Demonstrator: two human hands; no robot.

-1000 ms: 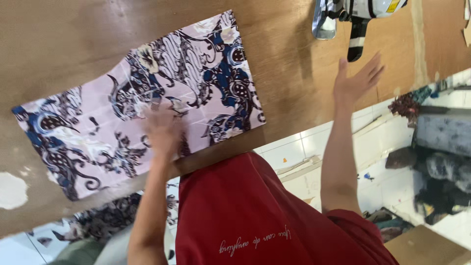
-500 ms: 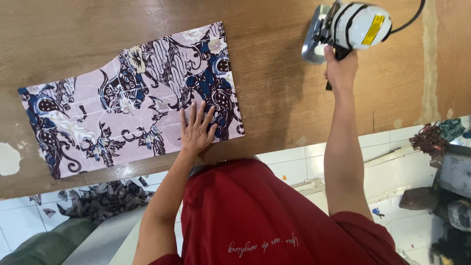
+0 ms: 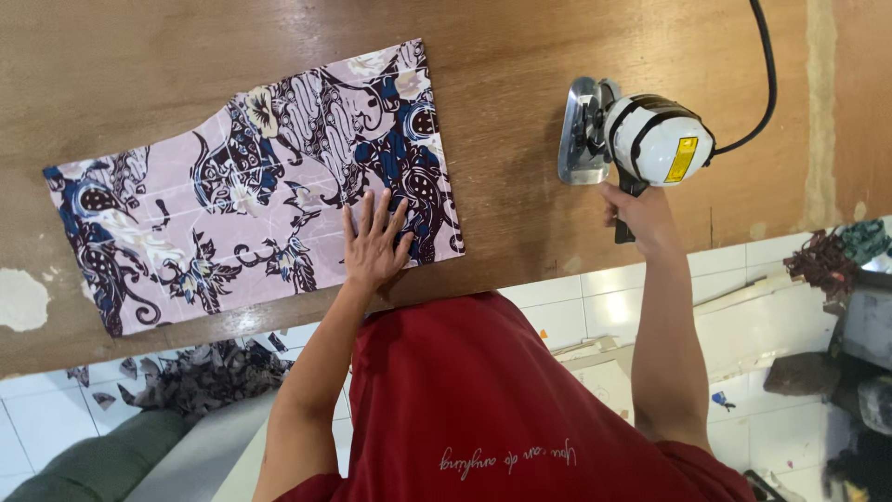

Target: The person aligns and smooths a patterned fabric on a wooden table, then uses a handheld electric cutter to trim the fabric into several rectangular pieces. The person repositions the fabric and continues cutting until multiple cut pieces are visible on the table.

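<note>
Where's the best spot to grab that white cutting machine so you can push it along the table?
Probably by the dark handle at the back of the cutting machine, coming from the table's near edge, as the right hand does. The handle sticks out toward the person; the metal base sits flat on the wooden table.

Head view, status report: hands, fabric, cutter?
Left hand flat on patterned fabric. Right hand grips electric cutter, parked clear of cloth. Nothing between.
</note>
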